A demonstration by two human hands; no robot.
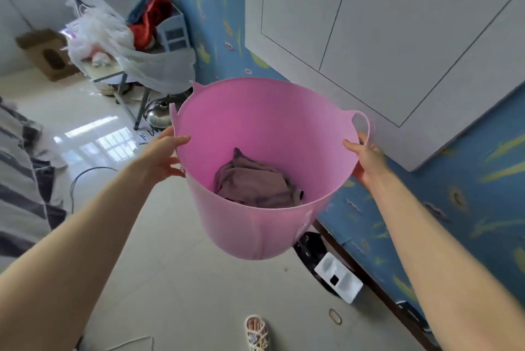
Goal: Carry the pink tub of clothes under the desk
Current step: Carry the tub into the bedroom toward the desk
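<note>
You hold the pink tub [255, 225] up off the floor [159, 265] with both arms stretched out in front of you. Your left hand [163, 156] clasps the rim on its left side, thumb inside the tub and fingers around the outer wall. Your right hand [365, 160] pinches the rim on the right side, just below the looped handle [366, 126]. A crumpled brownish garment [252, 183] lies at the bottom of the tub. The tub hangs beside the blue patterned wall [454, 203], below a white cabinet [397, 38]. A sandalled foot [256, 332] shows beneath it.
</note>
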